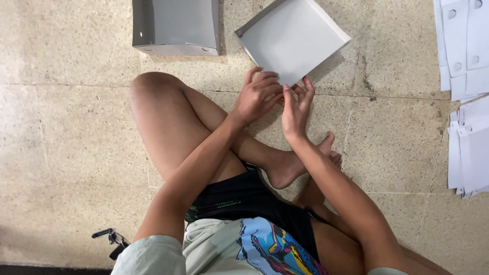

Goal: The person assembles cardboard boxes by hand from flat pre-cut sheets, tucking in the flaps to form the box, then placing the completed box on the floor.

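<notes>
Grey cardboard meets our fingertips: both hands pinch the near corner of a shallow folded box tray (293, 38) lying tilted on the speckled stone floor (66, 132). Our left hand (258, 95) curls its fingers over that corner, knuckles up; our right hand (297, 109) presses thumb and fingertips against the same edge, the two hands touching. Below them, our crossed bare legs rest on the floor. Another folded grey box (175, 25) sits just left of the tray. Flat white cardboard blanks (466, 102) lie stacked far right.
</notes>
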